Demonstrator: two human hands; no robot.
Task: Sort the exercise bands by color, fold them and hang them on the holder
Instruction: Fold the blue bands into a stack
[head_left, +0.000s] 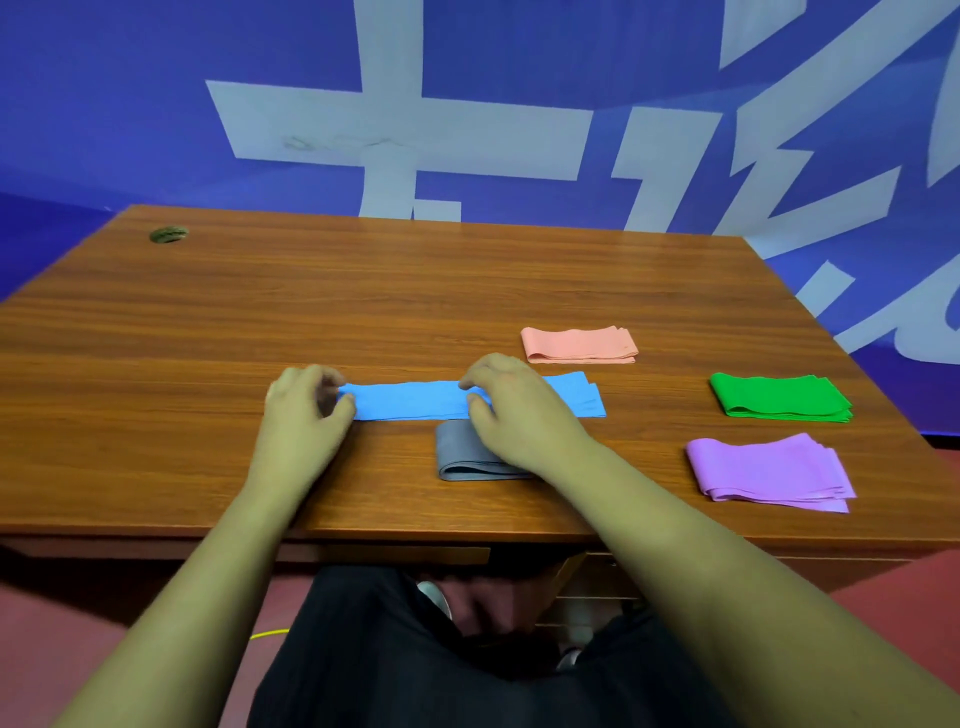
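The blue band (410, 400) lies as a long flat strip on the wooden table (363, 291), with the left hand (306, 410) pinching its left end and the right hand (514, 410) pinching its middle between curled fingers, while the grey band (457, 454), pink band (579, 344), green band (779, 397) and purple band (769, 470) lie folded around it.

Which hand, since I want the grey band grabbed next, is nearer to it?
Right. The right hand reaches over the grey band, wrist covering its right part, fingers pinching the blue band. The left hand is apart to the left, at the blue band's end.
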